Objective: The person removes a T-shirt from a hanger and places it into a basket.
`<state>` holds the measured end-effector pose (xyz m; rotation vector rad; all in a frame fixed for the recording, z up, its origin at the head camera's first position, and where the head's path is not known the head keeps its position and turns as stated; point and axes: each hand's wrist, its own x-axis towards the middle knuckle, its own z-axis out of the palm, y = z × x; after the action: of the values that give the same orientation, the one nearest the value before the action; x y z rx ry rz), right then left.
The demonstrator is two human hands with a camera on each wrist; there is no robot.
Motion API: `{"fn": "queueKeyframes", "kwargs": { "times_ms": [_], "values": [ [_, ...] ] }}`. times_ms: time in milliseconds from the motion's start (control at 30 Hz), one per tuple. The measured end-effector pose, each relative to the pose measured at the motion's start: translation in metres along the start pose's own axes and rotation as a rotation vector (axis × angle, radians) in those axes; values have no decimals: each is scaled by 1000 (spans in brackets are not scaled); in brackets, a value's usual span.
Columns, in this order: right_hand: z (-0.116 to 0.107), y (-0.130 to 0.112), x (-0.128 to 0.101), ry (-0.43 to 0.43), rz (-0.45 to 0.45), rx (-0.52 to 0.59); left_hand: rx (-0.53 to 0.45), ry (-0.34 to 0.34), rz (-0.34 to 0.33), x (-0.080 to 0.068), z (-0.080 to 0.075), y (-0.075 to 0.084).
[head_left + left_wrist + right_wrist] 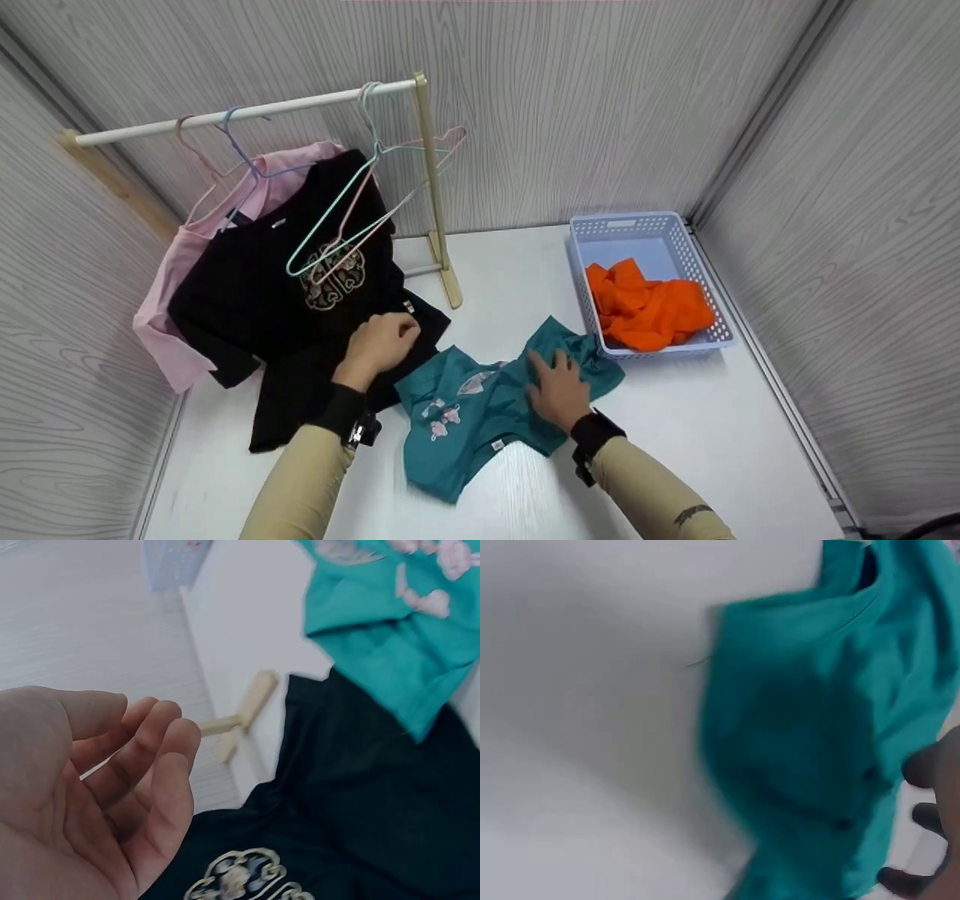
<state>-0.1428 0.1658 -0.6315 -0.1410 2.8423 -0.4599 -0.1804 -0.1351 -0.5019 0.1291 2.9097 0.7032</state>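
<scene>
A teal shirt [465,420] with a flower print lies crumpled on the white table [675,435]. My right hand [555,379] rests flat on it, fingers spread. The right wrist view shows the teal shirt [802,735] blurred, with the fingertips [930,765] at its right edge. My left hand [384,339] hovers over the lower part of a black shirt [247,300] with a gold emblem. From the left wrist its fingers [150,742] are loosely curled and hold nothing, with the black shirt [360,795] and teal shirt [375,622] beneath.
A wooden rack [247,112] at the back left carries the black shirt, a pink shirt [169,300] and two bare wire hangers [352,210]. Its foot [247,705] stands on the table. A light blue basket [645,222] at the right holds an orange cloth [649,307].
</scene>
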Motion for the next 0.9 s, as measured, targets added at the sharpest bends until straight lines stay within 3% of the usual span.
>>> {"fn": "queueKeyframes", "kwargs": {
  "times_ms": [133,200,333,533,700,900],
  "values": [
    [11,-37,-14,-165,51,42,14,-42,-10,-7,18,1],
    [19,-49,-20,-186,67,44,19,-61,-10,-10,24,2],
    [32,-59,-26,-127,78,14,17,-76,-6,-12,32,0],
    [34,-53,-25,-38,-1,-68,2,-71,2,-12,36,1],
    [28,-34,-19,83,-114,-4,-20,-88,-13,-13,39,1],
    [14,-16,-11,45,-221,106,-30,-99,-20,-17,41,-1]
  ]
}}
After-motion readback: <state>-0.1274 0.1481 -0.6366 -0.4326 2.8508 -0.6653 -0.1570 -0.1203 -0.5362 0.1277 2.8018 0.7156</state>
